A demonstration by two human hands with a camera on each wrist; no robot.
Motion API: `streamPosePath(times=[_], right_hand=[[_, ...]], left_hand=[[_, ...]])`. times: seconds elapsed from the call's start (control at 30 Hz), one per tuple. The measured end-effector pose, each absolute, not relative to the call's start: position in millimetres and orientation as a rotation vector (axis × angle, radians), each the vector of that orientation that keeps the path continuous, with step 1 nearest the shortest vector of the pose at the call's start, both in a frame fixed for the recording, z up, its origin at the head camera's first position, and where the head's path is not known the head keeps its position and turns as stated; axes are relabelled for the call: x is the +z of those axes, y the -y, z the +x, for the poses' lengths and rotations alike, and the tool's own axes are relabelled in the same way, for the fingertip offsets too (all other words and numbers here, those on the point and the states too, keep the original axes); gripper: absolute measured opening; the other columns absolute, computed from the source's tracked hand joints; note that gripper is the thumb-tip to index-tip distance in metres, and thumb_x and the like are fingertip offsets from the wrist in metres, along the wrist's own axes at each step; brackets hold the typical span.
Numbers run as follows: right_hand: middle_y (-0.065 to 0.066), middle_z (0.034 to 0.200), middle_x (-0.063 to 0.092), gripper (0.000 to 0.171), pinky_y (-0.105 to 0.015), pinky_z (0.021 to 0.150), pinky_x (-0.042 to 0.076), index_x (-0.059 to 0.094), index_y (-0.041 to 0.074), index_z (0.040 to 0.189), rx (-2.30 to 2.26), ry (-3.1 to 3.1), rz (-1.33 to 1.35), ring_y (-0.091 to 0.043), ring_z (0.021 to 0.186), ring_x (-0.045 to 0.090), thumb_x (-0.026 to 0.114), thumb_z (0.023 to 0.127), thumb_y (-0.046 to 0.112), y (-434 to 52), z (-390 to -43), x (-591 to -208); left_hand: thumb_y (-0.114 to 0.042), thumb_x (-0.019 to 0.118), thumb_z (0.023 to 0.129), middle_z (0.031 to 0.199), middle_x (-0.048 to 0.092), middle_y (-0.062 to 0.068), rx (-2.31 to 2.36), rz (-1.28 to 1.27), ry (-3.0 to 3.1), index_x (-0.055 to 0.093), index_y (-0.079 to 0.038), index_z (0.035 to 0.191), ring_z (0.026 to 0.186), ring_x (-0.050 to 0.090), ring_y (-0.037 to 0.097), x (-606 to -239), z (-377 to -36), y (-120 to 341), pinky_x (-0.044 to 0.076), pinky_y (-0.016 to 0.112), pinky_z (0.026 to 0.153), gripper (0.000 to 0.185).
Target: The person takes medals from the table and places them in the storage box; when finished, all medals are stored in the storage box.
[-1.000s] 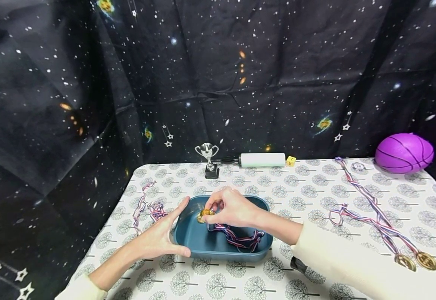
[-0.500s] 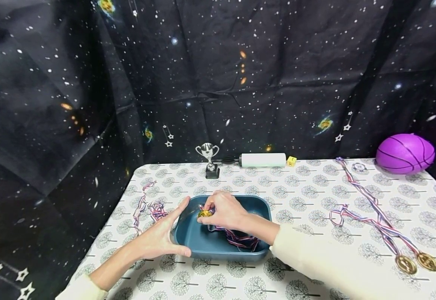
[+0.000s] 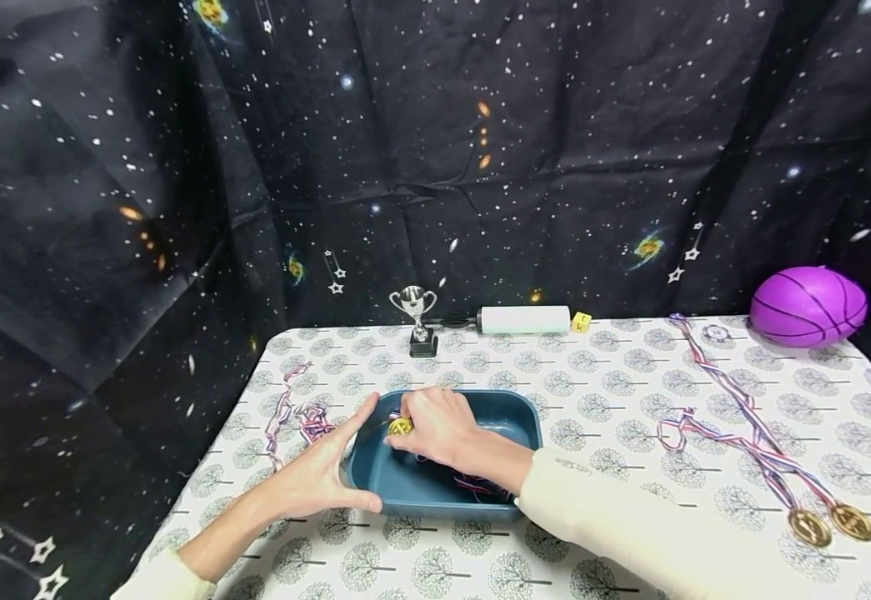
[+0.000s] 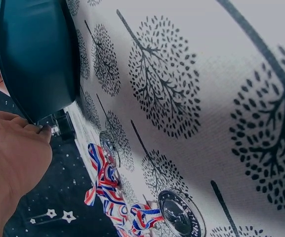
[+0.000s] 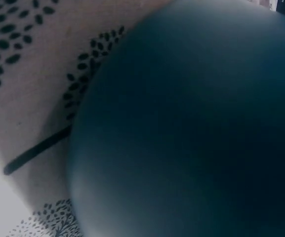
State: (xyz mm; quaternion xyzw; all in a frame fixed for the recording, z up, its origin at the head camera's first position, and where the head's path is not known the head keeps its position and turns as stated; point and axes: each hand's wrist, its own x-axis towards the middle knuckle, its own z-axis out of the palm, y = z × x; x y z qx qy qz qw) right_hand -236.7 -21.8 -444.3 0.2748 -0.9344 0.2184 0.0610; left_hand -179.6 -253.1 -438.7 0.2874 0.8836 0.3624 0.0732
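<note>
A dark teal plastic bin [image 3: 412, 508] stands on the table in the head view. My left hand [image 3: 318, 479] holds its left end, thumb against the near wall and fingers stretched toward the far left corner. In the left wrist view, part of that hand [image 4: 14, 158] shows against the bin's outer wall [image 4: 38, 54]. My right hand [image 3: 438, 429] reaches into the bin and grips a gold medal [image 3: 401, 427] at its left side. Striped ribbons [image 3: 473, 483] lie in the bin, partly hidden under the right wrist. The right wrist view shows only the blurred bin wall [image 5: 172, 148] and tablecloth.
Left of the bin lie striped ribbons [image 3: 313, 423] with silver medals [image 4: 179, 215]. Two gold medals [image 3: 853, 522] with ribbons lie at right. Along the back stand a trophy [image 3: 416, 321], a white cylinder [image 3: 525, 320], a yellow letter cube [image 3: 581, 322] and a purple ball [image 3: 808, 307].
My right hand has moved slightly left and lower in the bin with the gold medal, its forearm covering more of the ribbons. My left hand has kept its place on the bin.
</note>
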Motion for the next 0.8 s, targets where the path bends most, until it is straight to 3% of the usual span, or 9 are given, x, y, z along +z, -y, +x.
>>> streamPosePath(times=[0.23,0.37,0.53,0.8], right_hand=[[0.003,0.086,0.075,0.046,-0.030,0.052,0.050,0.079,0.017,0.102,0.639,2.820,0.829,-0.012,0.063,0.060,0.084,0.085,0.060,21,-236,-445],[0.002,0.087,0.077,0.035,-0.032,0.055,0.053,0.080,0.017,0.114,0.666,2.797,0.846,-0.013,0.067,0.063,0.081,0.094,0.046,15,-236,-440],[0.009,0.077,0.071,0.021,-0.028,0.054,0.051,0.080,0.017,0.114,0.775,2.778,0.888,-0.008,0.067,0.062,0.080,0.097,0.030,1,-236,-429],[0.014,0.074,0.063,0.024,-0.025,0.052,0.044,0.081,0.014,0.112,0.932,2.758,0.884,-0.005,0.059,0.052,0.084,0.094,0.029,-31,-235,-413]], left_hand=[[-0.044,0.097,0.075,0.175,0.018,0.017,1.087,0.876,-2.653,0.009,-0.009,0.172,0.156,0.029,0.038,-439,-180,254,0.028,0.064,0.122,0.136],[-0.043,0.097,0.075,0.174,0.018,0.019,1.103,0.878,-2.642,0.008,-0.006,0.171,0.155,0.029,0.041,-439,-179,254,0.027,0.065,0.122,0.136],[-0.045,0.097,0.075,0.175,0.016,0.018,1.108,0.858,-2.640,0.008,-0.007,0.171,0.156,0.028,0.042,-440,-179,254,0.026,0.066,0.122,0.136],[-0.046,0.097,0.074,0.175,0.016,0.018,1.082,0.875,-2.665,0.007,-0.012,0.172,0.156,0.027,0.043,-440,-179,254,0.027,0.067,0.121,0.137]])
